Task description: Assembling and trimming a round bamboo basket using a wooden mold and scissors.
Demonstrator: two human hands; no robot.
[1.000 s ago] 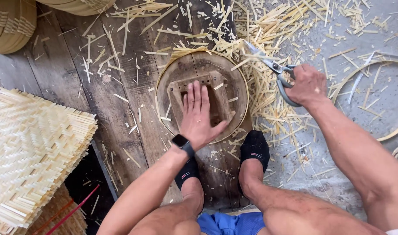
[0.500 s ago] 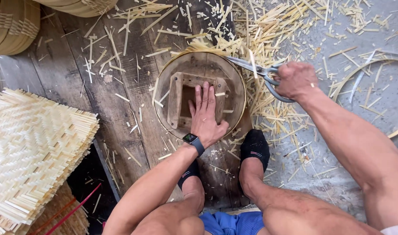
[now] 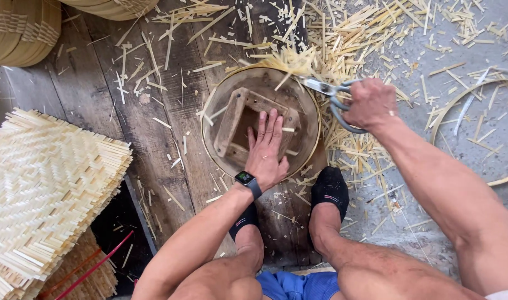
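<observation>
My left hand lies flat, fingers together, on a square wooden block that sits inside a round bamboo-rimmed basket. A dark watch is on that wrist. My right hand grips the loops of grey metal scissors; their blades point left at the basket's upper right rim, where yellow bamboo strip ends stick out. Both my feet in black socks rest on the planks just below the basket.
Cut bamboo slivers litter the wooden planks and the concrete at right. A stack of woven bamboo mats lies at left. Finished round baskets stand at top left. Loose bamboo hoops lie at right.
The scissors and my right hand have moved left and inward to the basket's upper right rim. My left hand has stayed pressed on the block.
</observation>
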